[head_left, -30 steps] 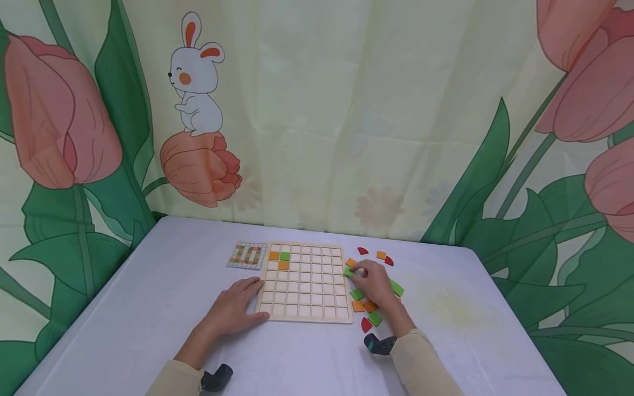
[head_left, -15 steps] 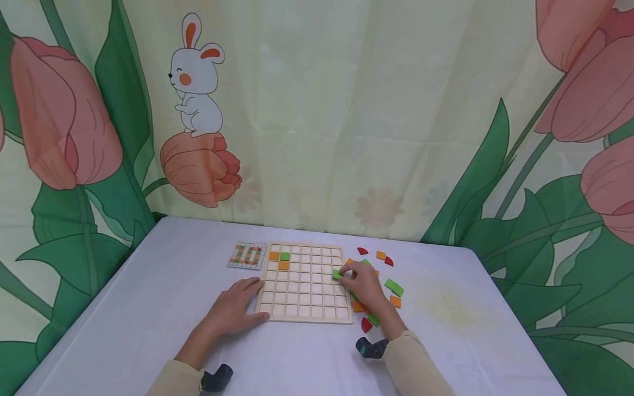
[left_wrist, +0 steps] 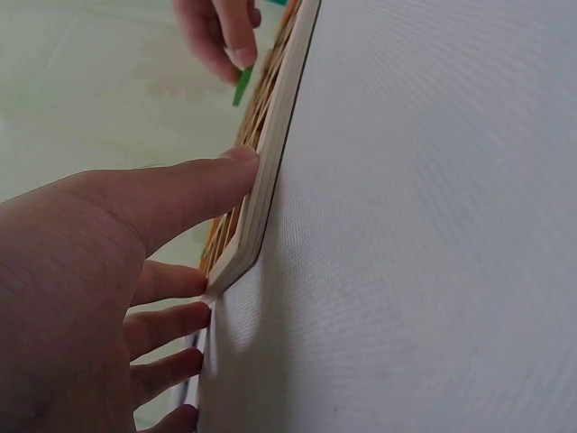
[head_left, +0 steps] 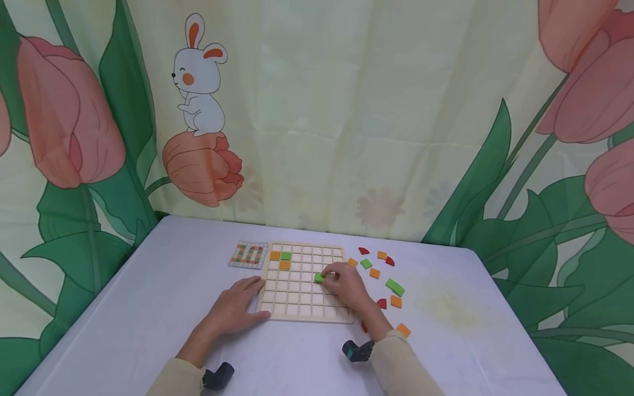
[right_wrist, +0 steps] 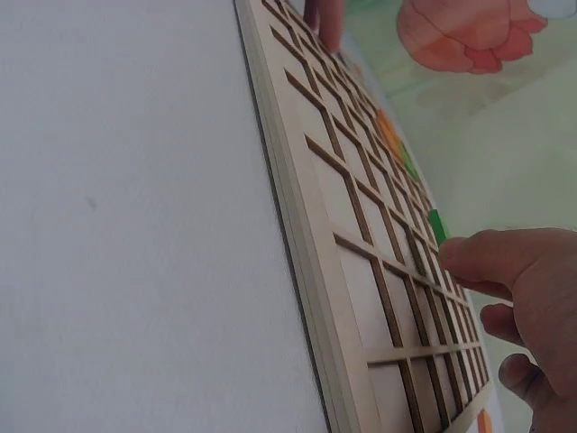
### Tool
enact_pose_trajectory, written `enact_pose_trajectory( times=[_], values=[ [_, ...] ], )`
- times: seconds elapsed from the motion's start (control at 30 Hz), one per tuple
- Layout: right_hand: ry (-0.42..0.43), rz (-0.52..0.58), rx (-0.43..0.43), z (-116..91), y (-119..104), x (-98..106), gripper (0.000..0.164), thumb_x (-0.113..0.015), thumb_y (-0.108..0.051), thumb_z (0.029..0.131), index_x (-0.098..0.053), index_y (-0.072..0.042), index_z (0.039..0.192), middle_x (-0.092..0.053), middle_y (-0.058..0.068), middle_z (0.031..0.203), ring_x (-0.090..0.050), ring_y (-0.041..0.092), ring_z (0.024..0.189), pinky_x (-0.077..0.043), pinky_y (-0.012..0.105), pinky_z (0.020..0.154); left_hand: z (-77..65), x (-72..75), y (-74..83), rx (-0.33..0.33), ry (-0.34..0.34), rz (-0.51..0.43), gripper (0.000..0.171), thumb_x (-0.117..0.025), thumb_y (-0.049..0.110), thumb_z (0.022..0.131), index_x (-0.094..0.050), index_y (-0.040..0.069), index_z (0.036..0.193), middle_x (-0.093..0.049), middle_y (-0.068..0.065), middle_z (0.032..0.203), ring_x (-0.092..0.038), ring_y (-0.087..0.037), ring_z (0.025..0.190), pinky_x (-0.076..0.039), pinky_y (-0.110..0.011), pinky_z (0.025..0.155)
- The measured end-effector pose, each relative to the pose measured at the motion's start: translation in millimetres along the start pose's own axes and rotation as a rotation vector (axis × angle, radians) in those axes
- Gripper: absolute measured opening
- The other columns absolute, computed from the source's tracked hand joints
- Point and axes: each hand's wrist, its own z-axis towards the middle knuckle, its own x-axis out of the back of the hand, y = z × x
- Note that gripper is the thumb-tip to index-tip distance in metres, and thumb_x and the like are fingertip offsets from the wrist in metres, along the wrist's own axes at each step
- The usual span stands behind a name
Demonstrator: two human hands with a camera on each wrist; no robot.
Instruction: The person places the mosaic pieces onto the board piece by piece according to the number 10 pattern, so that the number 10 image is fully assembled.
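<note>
My right hand (head_left: 344, 283) pinches a green square tile (head_left: 318, 278) between thumb and fingers, over the right half of a wooden grid board (head_left: 299, 318). In the right wrist view the green tile (right_wrist: 437, 225) sticks out past the fingertips, above the grid. My left hand (head_left: 236, 308) rests at the board's near left corner. Its thumb lies on the front rim and its spread fingers touch the left side, as the left wrist view shows. Two orange tiles (head_left: 284, 265) and one green tile (head_left: 285, 256) sit in cells at the board's upper left.
A small pattern card (head_left: 247, 254) with coloured squares lies left of the board. Scattered to the right are loose orange squares (head_left: 396, 301), green pieces (head_left: 394, 286) and red quarter-round pieces (head_left: 364, 251). A printed curtain (head_left: 317, 137) hangs behind the table.
My right hand has carried the green tile leftward from the loose pieces to over the board, uncovering several pieces on the right. My left hand has stayed at the corner.
</note>
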Motion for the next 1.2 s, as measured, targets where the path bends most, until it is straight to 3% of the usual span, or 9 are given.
enact_pose_trajectory(
  times=[0.4,0.63,1.2],
  values=[
    [-0.060,0.009,0.068,6,-20,-20,0.008,-0.072,-0.016,0.085,-0.075,-0.017,0.093,-0.068,-0.004,0.094,-0.048,0.011,0.072,-0.040,0.021,0.060,-0.4,-4.2,-2.8,0.006,-0.003,-0.015,0.079,-0.074,0.049,0.078,-0.048,0.012,0.143,-0.045,-0.009,0.148,-0.040,-0.033,0.138,-0.039,-0.061,0.104],
    [-0.054,-0.022,0.102,11,-23,-30,0.007,-0.074,-0.016,0.084,-0.075,-0.017,0.091,-0.067,-0.004,0.089,-0.047,0.008,0.068,-0.040,0.020,0.059,0.4,-2.8,-1.8,0.006,-0.005,-0.006,0.080,-0.074,0.050,0.079,-0.047,0.012,0.143,-0.044,-0.009,0.149,-0.039,-0.033,0.139,-0.038,-0.061,0.105],
    [-0.061,-0.004,0.076,21,-36,-41,0.007,-0.074,-0.014,0.084,-0.075,-0.017,0.090,-0.072,-0.003,0.105,-0.051,0.010,0.078,-0.042,0.020,0.066,2.2,-1.0,-0.1,0.003,-0.002,0.000,0.079,-0.074,0.050,0.079,-0.047,0.012,0.143,-0.045,-0.009,0.149,-0.039,-0.033,0.139,-0.039,-0.061,0.104]
  ],
)
